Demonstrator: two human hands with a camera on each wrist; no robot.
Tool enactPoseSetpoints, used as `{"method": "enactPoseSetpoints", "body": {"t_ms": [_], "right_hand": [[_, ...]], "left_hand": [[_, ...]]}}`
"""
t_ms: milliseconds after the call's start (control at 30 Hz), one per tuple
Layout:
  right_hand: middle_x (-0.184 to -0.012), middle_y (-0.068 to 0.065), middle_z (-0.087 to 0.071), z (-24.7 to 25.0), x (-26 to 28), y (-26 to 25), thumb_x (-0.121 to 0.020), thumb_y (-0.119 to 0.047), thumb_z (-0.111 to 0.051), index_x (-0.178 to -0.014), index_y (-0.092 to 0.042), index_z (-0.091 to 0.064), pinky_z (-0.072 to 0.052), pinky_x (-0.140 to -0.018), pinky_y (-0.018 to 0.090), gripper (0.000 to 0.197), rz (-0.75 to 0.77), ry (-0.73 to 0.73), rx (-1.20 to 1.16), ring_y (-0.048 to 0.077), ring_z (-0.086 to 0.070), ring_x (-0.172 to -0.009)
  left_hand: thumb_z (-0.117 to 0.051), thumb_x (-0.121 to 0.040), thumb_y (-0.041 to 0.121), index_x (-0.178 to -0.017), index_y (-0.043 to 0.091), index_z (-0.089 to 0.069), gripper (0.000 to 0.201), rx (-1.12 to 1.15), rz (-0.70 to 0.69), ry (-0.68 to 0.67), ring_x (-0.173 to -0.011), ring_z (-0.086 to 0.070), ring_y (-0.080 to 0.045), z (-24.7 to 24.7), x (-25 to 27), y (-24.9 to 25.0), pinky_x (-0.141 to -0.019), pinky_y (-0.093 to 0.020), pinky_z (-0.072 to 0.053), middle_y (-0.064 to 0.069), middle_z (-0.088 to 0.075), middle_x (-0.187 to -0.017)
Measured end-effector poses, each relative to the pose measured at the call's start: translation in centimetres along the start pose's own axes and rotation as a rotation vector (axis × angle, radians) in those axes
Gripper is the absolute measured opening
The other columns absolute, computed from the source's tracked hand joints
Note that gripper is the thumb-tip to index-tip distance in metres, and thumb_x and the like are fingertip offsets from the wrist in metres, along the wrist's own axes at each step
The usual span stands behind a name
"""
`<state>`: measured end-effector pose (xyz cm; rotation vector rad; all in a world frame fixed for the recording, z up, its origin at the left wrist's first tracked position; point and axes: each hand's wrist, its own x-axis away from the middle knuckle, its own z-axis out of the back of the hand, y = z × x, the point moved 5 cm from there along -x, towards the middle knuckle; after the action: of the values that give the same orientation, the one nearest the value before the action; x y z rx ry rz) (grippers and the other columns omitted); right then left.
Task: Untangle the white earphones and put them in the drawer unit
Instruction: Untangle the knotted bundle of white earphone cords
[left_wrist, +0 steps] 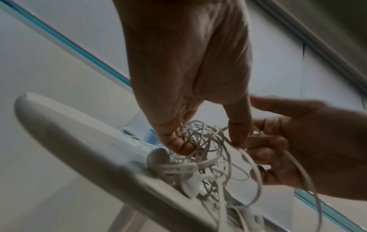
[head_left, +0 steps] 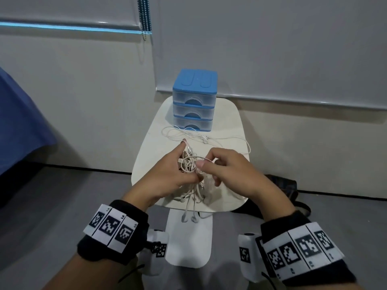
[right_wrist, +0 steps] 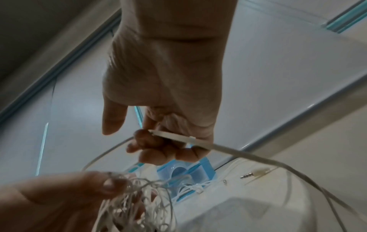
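Working at a knot of white earphones [head_left: 189, 164] with both hands over a small white table [head_left: 230, 118].

Left hand [head_left: 165, 174] has its fingers curled round the tangled bundle, the index finger pointing away from the person — in the left wrist view its thumb and fingertips press into the mass of cord. Right hand [head_left: 228, 170] pinches a single loop of cord between thumb and forefinger just beside the left hand, its other fingers curled under; the right wrist view shows a flat white strand [right_wrist: 178, 138] held in those fingers. Two earbuds [head_left: 189, 218] hang below the hands, off the near table edge. Beyond the hands a loose cord [head_left: 188, 133] lies spread on the table — behind it stands the blue drawer unit [head_left: 194, 99], all three drawers closed.
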<state>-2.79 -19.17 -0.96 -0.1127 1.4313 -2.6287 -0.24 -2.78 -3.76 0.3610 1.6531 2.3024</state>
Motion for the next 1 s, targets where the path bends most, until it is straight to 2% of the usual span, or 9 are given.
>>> {"method": "enactPoseSetpoints", "body": {"t_ms": [133, 267, 367, 433, 500, 567, 667, 800, 1000], "right_hand": [[-0.056, 0.0, -0.05, 1.0, 0.1, -0.4, -0.094, -0.03, -0.072, -0.071, 0.001, -0.054, -0.044, -0.062, 0.021, 0.043, 0.092, 0.06, -0.17, 0.015, -0.052, -0.056], [-0.06, 0.016, -0.052, 2.1, 0.1, 0.1, -0.067, -0.008, -0.053, -0.052, 0.003, -0.051, -0.044, -0.069, 0.035, 0.018, 0.106, 0.162, -0.575, 0.026, -0.061, -0.066], [-0.073, 0.021, -0.069, 3.0, 1.0, 1.1, -0.06, -0.008, -0.044, -0.046, -0.008, -0.057, -0.053, -0.072, 0.033, 0.019, 0.115, 0.24, -0.899, 0.035, -0.068, -0.084], [-0.072, 0.022, -0.067, 3.4, 1.7, 1.8, -0.064, -0.011, -0.044, -0.045, -0.016, -0.045, -0.055, -0.073, 0.032, 0.02, 0.08, 0.26, -1.088, 0.038, -0.069, -0.084], [-0.059, 0.015, -0.053, 3.4, 1.9, 3.0, -0.071, -0.009, -0.04, -0.049, -0.018, -0.04, -0.051, -0.061, 0.028, 0.024, -0.02, 0.318, -1.158, 0.033, -0.064, -0.064], [-0.054, 0.008, -0.034, 2.9, 1.6, 4.0, -0.083, -0.006, -0.039, -0.059, -0.018, -0.037, -0.042, -0.05, 0.026, 0.027, -0.104, 0.388, -1.109, 0.024, -0.044, -0.047], [-0.053, 0.0, -0.025, 1.8, 0.8, 5.1, -0.093, -0.004, -0.05, -0.065, -0.019, -0.035, -0.03, -0.047, 0.028, 0.035, -0.123, 0.404, -0.867, 0.014, -0.028, -0.042], [-0.052, -0.007, -0.038, 0.1, 0.6, 5.7, -0.092, -0.011, -0.07, -0.08, -0.017, -0.055, -0.025, -0.05, 0.025, 0.02, -0.109, 0.179, -0.573, 0.012, -0.028, -0.049], [-0.061, -0.01, -0.063, -0.6, 0.4, 5.2, -0.084, 0.001, -0.074, -0.081, -0.008, -0.072, -0.036, -0.059, 0.021, 0.01, -0.083, 0.0, -0.299, 0.002, -0.046, -0.054]], "left_hand": [[-0.085, -0.065, 0.036, -0.164, 0.034, -0.017, 0.121, -0.019, 0.006, 0.012, -0.11, -0.07, -0.014, -0.5, -0.2, -0.2, -0.104, -0.045, -0.054, 0.01, -0.073, -0.121], [-0.083, -0.076, 0.016, -0.164, 0.039, -0.014, 0.114, 0.047, -0.02, -0.075, -0.118, -0.067, -0.015, -1.1, 0.0, -0.7, -0.106, -0.046, -0.053, 0.022, -0.067, -0.131], [-0.078, -0.084, 0.003, -0.162, 0.042, -0.017, 0.106, 0.14, -0.016, -0.062, -0.113, -0.064, 0.002, -1.0, 0.6, -1.3, -0.095, -0.024, -0.055, 0.033, -0.065, -0.123], [-0.073, -0.085, 0.01, -0.159, 0.042, -0.028, 0.093, 0.22, -0.004, 0.005, -0.111, -0.064, -0.006, -0.9, 0.8, -1.5, -0.093, -0.027, -0.052, 0.018, -0.07, -0.123], [-0.072, -0.086, 0.019, -0.157, 0.038, -0.038, 0.08, 0.254, -0.008, 0.077, -0.101, -0.065, -0.019, -0.7, 1.0, -1.7, -0.098, -0.042, -0.052, -0.009, -0.068, -0.129], [-0.071, -0.096, 0.019, -0.153, 0.034, -0.047, 0.063, 0.265, -0.009, 0.12, -0.097, -0.068, -0.021, -0.8, 1.2, -1.7, -0.103, -0.047, -0.053, -0.021, -0.07, -0.122], [-0.064, -0.101, 0.016, -0.145, 0.03, -0.057, 0.046, 0.255, -0.034, 0.169, -0.092, -0.07, -0.016, -1.2, 1.4, -1.5, -0.096, -0.041, -0.057, -0.012, -0.077, -0.108], [-0.064, -0.1, 0.007, -0.128, 0.023, -0.067, 0.033, 0.234, -0.081, 0.255, -0.083, -0.07, -0.012, -1.2, 1.7, -1.3, -0.083, -0.035, -0.061, 0.014, -0.076, -0.098], [-0.068, -0.097, 0.004, -0.112, 0.024, -0.071, 0.025, 0.221, -0.087, 0.329, -0.079, -0.072, -0.014, -0.9, 1.5, -1.6, -0.08, -0.04, -0.063, 0.009, -0.075, -0.11]]}}
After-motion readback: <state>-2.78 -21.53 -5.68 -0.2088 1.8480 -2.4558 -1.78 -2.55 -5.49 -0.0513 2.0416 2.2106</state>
